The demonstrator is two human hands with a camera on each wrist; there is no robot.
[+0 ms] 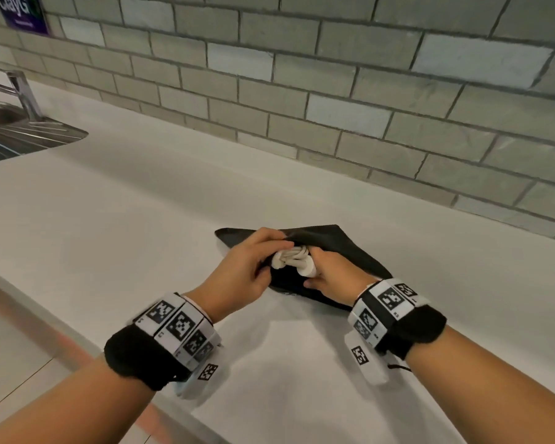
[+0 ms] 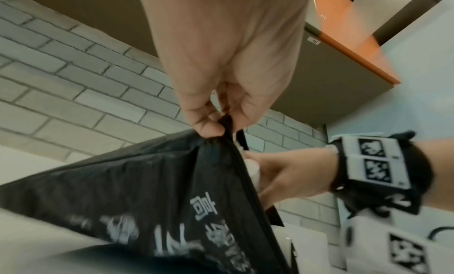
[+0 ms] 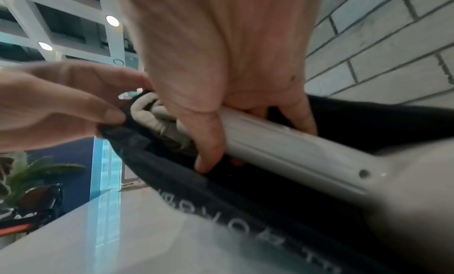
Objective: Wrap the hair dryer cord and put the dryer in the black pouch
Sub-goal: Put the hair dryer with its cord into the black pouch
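From my head, I am seeing my left hand [image 1: 242,267] pinching the rim of the black pouch [image 1: 343,248] on the counter [image 1: 125,225], while my right hand [image 1: 329,272] is gripping the white dryer [image 1: 306,270], its wrapped cord [image 1: 293,253] lying between my hands. At my left wrist, my fingers [image 2: 206,128] are lifting that rim. At my right wrist, my fingers [image 3: 209,152] are curling round the dryer's handle [image 3: 282,142], partly inside the pouch.

Pouch [image 1: 343,248] mouth crowded: left hand [image 1: 241,267], right hand [image 1: 330,274], dryer [image 3: 282,142] fill it. Tiled wall [image 1: 334,91] close behind. Open countertop [image 1: 125,213] leftward toward sink [image 1: 23,136].
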